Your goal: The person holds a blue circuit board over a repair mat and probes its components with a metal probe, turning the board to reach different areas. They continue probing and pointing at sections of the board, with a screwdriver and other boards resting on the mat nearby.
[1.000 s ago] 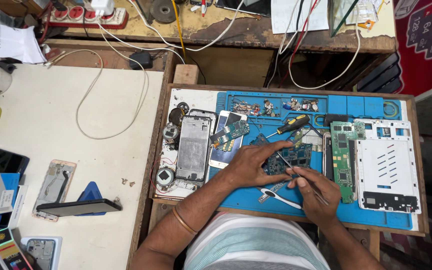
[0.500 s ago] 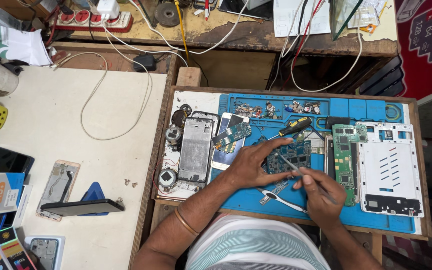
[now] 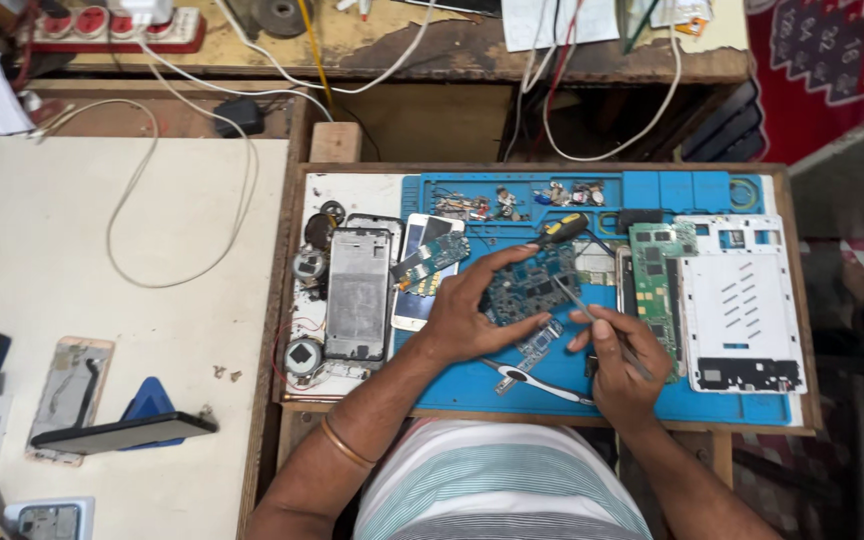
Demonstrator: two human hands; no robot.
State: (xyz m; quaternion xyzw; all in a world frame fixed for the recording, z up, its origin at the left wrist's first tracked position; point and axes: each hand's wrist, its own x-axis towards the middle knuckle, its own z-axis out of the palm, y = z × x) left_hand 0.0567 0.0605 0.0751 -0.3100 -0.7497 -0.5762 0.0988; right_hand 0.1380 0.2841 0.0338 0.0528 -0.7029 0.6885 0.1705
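The left hand (image 3: 467, 305) presses flat on the dark blue circuit board (image 3: 530, 290), fingers spread apart, pinning it at the centre of the blue mat (image 3: 552, 385) on the wooden surface (image 3: 792, 300). The right hand (image 3: 617, 365), just right of the board, has its fingers clamped on thin tweezers (image 3: 580, 300) whose tip touches the board. A yellow-handled screwdriver (image 3: 562, 230) lies just beyond the board, and a green circuit board (image 3: 657, 285) lies to its right.
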